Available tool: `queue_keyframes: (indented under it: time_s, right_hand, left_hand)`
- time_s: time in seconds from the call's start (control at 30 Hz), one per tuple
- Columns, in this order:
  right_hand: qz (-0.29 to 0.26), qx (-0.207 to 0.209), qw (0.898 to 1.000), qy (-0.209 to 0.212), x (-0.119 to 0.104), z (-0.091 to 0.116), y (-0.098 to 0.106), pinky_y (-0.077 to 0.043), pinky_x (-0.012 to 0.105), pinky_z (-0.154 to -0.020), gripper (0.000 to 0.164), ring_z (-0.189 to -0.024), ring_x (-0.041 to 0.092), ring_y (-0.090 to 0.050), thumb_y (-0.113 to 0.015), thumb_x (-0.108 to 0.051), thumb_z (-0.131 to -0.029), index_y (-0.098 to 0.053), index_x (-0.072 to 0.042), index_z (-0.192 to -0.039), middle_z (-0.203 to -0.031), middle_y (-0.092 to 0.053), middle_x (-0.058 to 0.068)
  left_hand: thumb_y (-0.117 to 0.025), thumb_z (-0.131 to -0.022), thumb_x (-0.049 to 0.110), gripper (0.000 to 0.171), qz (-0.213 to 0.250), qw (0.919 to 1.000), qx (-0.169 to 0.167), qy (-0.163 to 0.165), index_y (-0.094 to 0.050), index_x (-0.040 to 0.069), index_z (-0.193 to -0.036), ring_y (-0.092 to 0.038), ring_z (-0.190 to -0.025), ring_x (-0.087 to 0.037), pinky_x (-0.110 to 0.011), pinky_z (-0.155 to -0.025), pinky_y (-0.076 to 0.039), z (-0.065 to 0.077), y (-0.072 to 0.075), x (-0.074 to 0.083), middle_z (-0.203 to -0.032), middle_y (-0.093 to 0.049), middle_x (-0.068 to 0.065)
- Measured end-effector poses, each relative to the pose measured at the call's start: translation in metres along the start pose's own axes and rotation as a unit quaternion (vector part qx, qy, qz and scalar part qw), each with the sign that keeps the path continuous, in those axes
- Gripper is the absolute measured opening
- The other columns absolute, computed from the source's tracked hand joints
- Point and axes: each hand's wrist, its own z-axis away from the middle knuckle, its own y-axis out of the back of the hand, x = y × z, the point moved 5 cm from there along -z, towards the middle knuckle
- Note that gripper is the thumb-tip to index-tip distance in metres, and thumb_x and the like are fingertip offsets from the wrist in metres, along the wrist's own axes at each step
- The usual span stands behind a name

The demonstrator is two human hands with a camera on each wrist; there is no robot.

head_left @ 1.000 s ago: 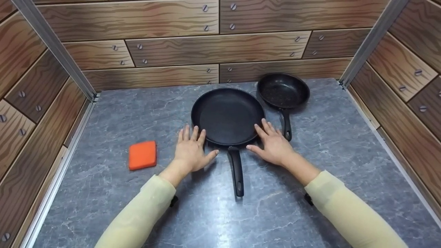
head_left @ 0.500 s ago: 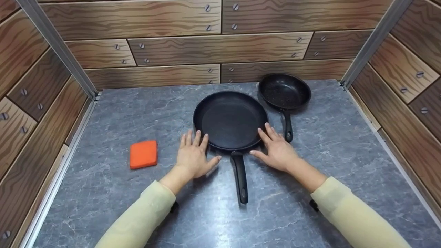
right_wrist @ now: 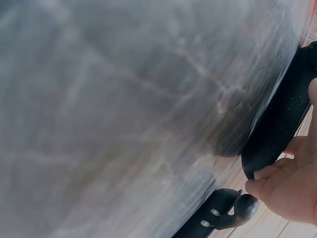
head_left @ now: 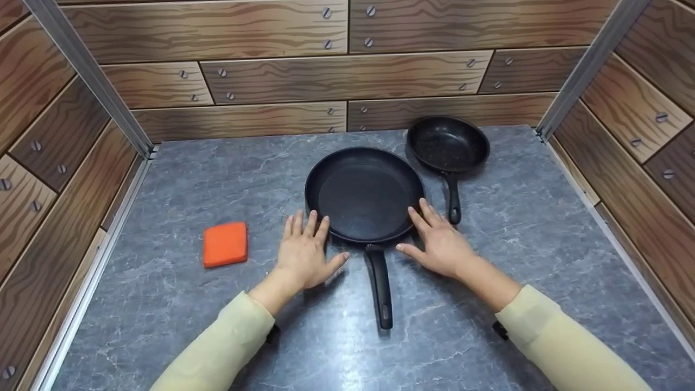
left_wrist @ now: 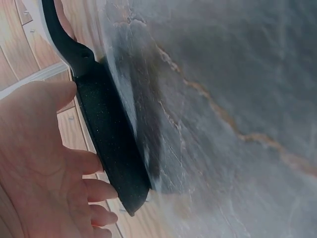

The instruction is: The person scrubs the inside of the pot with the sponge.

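Observation:
A large black frying pan [head_left: 364,195] lies on the grey marbled table, its handle [head_left: 381,288] pointing toward the person. My left hand [head_left: 304,252] is at the pan's near left side, fingers spread and straight, fingertips right at the rim. On the near right side my right hand [head_left: 442,241] mirrors it, its fingertips on the rim and thumb reaching toward the handle. In the left wrist view, the fingers lie along the pan's outer wall [left_wrist: 111,139]. The right wrist view has fingers against the dark wall [right_wrist: 277,119] too. Neither hand holds the handle.
A smaller black frying pan [head_left: 448,144] stands at the back right, its handle ending close to my right hand. An orange sponge-like block [head_left: 225,244] lies to the left of my left hand. Wood-patterned walls [head_left: 277,81] with metal corner strips enclose the table [head_left: 179,326].
Both hands and the large pan have shifted a little toward the person, the pan also slightly right. The small pan and the orange block stay in place.

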Motion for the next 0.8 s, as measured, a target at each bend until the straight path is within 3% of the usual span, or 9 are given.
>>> queue_keyframes:
  time_s: [0.47, 0.8]
  right_hand:
    - [0.003, 0.005, 1.000, 0.010, -0.001, 0.014, 0.000, -0.026, 0.063, -0.122, 0.098, -0.157, 0.047, -0.024, -0.057, -0.070, -0.099, -0.029, -0.007, -0.168, -0.174, -0.013, 0.024]
    - [0.004, -0.002, 1.000, 0.004, -0.002, 0.019, 0.000, -0.024, 0.063, -0.123, 0.099, -0.157, 0.046, -0.023, -0.056, -0.072, -0.098, -0.027, -0.009, -0.169, -0.175, -0.012, 0.022]
  left_hand:
    - [-0.034, -0.098, 0.083, 0.100, 0.036, 0.9992, 0.015, -0.012, -0.029, 0.012, -0.169, -0.014, -0.159, -0.048, -0.059, -0.128, -0.008, 0.013, -0.001, 0.004, -0.173, -0.023, -0.019]
    - [-0.037, -0.098, 0.081, 0.098, 0.037, 0.9991, 0.015, -0.014, -0.029, 0.014, -0.169, -0.014, -0.159, -0.048, -0.059, -0.128, -0.010, 0.017, -0.001, 0.006, -0.173, -0.023, -0.019]
